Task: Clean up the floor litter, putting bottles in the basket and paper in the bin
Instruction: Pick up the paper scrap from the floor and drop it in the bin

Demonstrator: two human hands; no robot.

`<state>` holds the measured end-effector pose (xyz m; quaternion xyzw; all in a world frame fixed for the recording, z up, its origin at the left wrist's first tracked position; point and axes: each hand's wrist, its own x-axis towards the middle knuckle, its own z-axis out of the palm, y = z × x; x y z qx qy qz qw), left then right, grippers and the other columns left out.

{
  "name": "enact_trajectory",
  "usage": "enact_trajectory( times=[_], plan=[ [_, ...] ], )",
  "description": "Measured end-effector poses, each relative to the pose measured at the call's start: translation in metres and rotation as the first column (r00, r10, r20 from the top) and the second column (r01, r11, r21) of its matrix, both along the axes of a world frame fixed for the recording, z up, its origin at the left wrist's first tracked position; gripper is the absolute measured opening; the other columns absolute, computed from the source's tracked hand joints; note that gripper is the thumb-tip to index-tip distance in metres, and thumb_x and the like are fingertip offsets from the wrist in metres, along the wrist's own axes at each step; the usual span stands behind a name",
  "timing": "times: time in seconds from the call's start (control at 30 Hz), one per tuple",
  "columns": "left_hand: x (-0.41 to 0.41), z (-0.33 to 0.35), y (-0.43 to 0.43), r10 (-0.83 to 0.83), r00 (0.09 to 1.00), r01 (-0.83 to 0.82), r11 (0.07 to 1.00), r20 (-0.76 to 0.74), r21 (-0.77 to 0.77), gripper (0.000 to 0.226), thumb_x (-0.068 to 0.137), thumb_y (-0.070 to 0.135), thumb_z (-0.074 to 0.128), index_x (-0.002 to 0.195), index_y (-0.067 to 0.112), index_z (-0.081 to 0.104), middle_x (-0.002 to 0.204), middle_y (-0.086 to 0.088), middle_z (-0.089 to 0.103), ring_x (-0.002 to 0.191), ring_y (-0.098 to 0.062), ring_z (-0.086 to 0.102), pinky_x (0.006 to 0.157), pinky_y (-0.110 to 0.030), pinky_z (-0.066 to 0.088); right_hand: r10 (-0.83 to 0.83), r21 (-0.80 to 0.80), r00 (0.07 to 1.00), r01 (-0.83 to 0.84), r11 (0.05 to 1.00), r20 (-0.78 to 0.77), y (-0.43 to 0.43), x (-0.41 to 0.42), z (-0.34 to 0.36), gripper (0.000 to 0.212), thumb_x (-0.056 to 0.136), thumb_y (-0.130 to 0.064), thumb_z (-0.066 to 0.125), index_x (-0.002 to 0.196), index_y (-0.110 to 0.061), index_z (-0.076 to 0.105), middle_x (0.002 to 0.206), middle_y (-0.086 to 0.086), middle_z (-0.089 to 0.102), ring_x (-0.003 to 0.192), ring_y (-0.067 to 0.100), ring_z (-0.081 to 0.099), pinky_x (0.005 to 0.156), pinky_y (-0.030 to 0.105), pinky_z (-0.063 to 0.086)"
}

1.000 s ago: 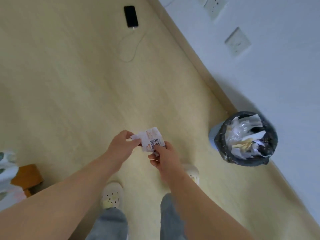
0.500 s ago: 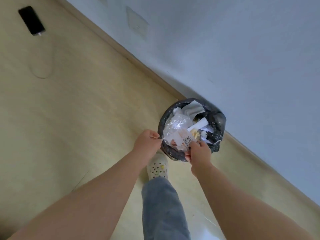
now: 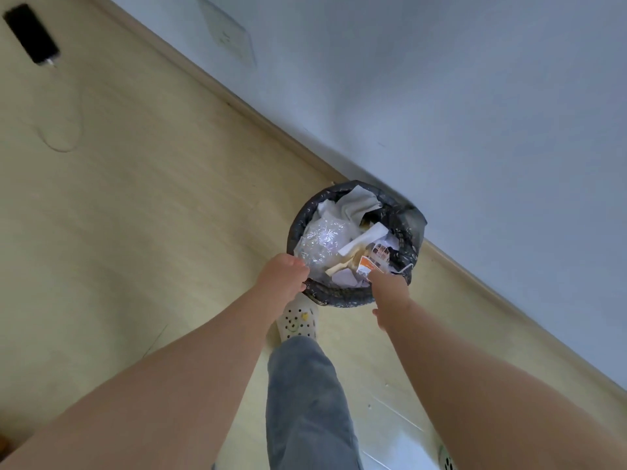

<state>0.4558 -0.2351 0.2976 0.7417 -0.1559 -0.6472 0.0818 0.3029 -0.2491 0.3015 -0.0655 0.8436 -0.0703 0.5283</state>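
Observation:
The round bin point(image 3: 339, 296) with a black bag stands against the wall, full of white paper and clear plastic. A small printed paper point(image 3: 368, 264) with an orange patch lies on top of the heap near the bin's front right. My right hand point(image 3: 390, 293) hangs over the bin's near rim, its fingertips by that paper and its thumb spread apart from it. My left hand point(image 3: 283, 273) is over the bin's left rim with curled fingers and nothing visible in them. No bottle or basket is in view.
A black phone point(image 3: 30, 33) with a thin cable point(image 3: 64, 144) lies on the pale wood floor at the far left. The wall and skirting board point(image 3: 237, 103) run diagonally behind the bin. My leg and white clog point(image 3: 298, 322) stand just before it.
I stepped up to the bin and brought the printed paper over it with both hands. Both hands have now let it go, and it lies on the bin's heap.

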Motion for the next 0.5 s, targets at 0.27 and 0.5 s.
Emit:
enact_trajectory(
  times=[0.27,0.5],
  plan=[
    [0.053,0.088,-0.004,0.32,0.947,-0.317,0.938,0.0,-0.142,0.011,0.09,0.009,0.046,0.081,0.012,0.052,0.072,-0.002,0.054,0.057,-0.01,0.049,0.05,-0.018,0.04,0.131,-0.241,0.985,-0.1,0.965,0.115,-0.019,0.085,0.092,0.03,0.085,-0.002,0.041,0.108,0.015,0.048,0.069,0.003,0.036,0.064,0.016,0.032,0.058,0.027,0.027],
    [0.173,0.223,0.024,0.637,0.754,-0.637,0.649,-0.162,-0.416,0.01,0.094,0.017,0.052,0.085,0.021,0.055,0.083,0.002,0.061,0.076,-0.012,0.06,0.067,-0.025,0.045,0.387,-0.477,0.879,-0.224,0.85,0.278,-0.007,0.225,0.222,0.015,0.091,-0.009,0.042,0.082,-0.017,0.051,0.08,0.0,0.052,0.066,0.013,0.048,0.059,0.023,0.04]
  ],
)
